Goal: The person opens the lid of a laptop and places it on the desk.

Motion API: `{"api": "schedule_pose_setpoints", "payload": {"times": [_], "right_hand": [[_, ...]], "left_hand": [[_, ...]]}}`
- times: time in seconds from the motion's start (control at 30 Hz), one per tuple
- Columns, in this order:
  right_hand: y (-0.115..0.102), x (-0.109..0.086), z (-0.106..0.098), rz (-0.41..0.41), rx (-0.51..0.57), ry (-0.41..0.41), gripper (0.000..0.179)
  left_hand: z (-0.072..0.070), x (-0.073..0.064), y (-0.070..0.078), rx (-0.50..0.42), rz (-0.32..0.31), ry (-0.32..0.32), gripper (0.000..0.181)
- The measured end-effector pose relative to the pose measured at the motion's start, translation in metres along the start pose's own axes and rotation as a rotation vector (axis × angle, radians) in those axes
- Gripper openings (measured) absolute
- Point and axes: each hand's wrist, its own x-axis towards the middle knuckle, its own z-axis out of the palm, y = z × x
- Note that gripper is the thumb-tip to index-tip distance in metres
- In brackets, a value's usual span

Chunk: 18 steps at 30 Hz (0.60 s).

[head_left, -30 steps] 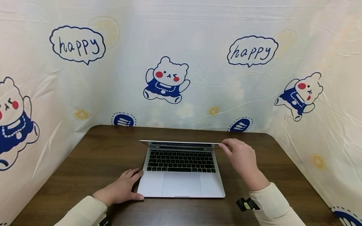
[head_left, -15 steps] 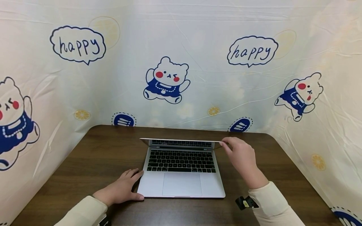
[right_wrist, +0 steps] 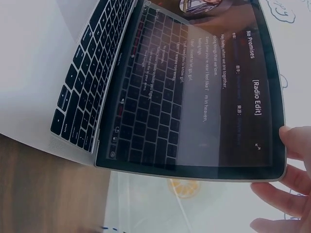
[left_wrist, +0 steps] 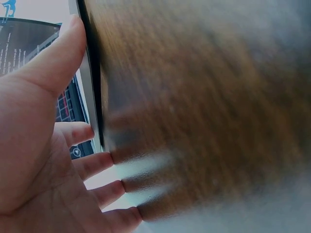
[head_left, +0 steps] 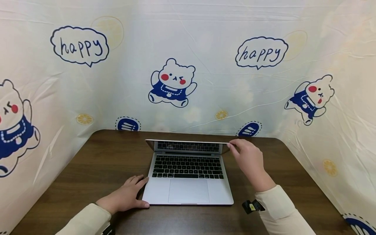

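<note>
Laptop point(head_left: 188, 168) on bench point(head_left: 88, 163), long axis L-R, lid point(head_left: 188, 147) up. R hand point(head_left: 249, 160), nearer lid, pinches R upper corner, lid to its L; L hand point(head_left: 127, 195), spread, touches base point(head_left: 157, 193) at L front corner.

In the head view, a dark brown wood-grain table point(head_left: 111, 156) is spread across the lower half. It is enclosed at the back and sides by a pale, creased curtain point(head_left: 217, 19). Speech bubbles lettered "happy" are printed at upper left point(head_left: 80, 46) and upper right point(head_left: 261, 52). Cartoon bears dressed in blue are shown at upper centre point(head_left: 170, 90), at the left edge point(head_left: 14, 130) and right of centre point(head_left: 306, 101). Small orange slices point(head_left: 84, 119) are scattered between, and dark blue badges point(head_left: 128, 124) are cut off by the table's far edge.
</note>
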Motion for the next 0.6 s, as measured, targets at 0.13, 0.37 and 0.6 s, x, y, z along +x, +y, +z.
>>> {"api": "schedule_pose_setpoints", "payload": {"times": [0.13, 0.37, 0.6], "right_hand": [[0.0004, 0.0015, 0.0007, 0.020, 0.000, -0.019, 0.016], [0.0008, 0.0044, 0.0025, 0.024, 0.004, -0.013, 0.019], [0.0009, 0.0091, 0.0048, 0.043, 0.002, -0.004, 0.020]], "left_hand": [[0.0005, 0.0006, -0.0010, -0.005, -0.004, -0.006, 0.095], [0.0003, 0.0011, -0.0021, -0.007, -0.007, -0.009, 0.095], [0.0011, 0.0007, -0.0017, 0.003, 0.004, 0.005, 0.095]]}}
